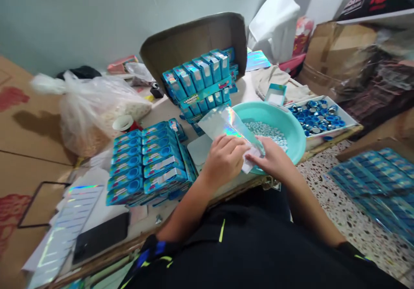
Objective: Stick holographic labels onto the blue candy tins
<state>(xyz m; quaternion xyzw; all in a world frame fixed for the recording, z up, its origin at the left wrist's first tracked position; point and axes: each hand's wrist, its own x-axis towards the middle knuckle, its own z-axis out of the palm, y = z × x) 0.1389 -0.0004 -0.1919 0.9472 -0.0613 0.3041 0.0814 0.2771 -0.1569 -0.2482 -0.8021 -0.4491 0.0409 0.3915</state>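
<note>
Over the front of a turquoise basin (299, 129), both my hands grip a shiny, rainbow-reflecting sticker sheet (223, 123). My left hand (226, 157) is closed over its near part, fingers bent. My right hand (270, 155) pinches its right edge between thumb and fingers, where a white piece of backing (249, 161) hangs down. Small pale candies (268, 131) lie in the basin behind the sheet. Left of my left hand stand stacked blue candy boxes (158, 151), some with silvery strips across them.
A tilted cardboard box (194, 34) holds more blue boxes (200, 73) behind the sheet. At right sits a white tray (349, 123) of blue caps. A black phone-like slab (101, 237), a striped sticker sheet (71, 224) and a bulging plastic bag (87, 112) are at left.
</note>
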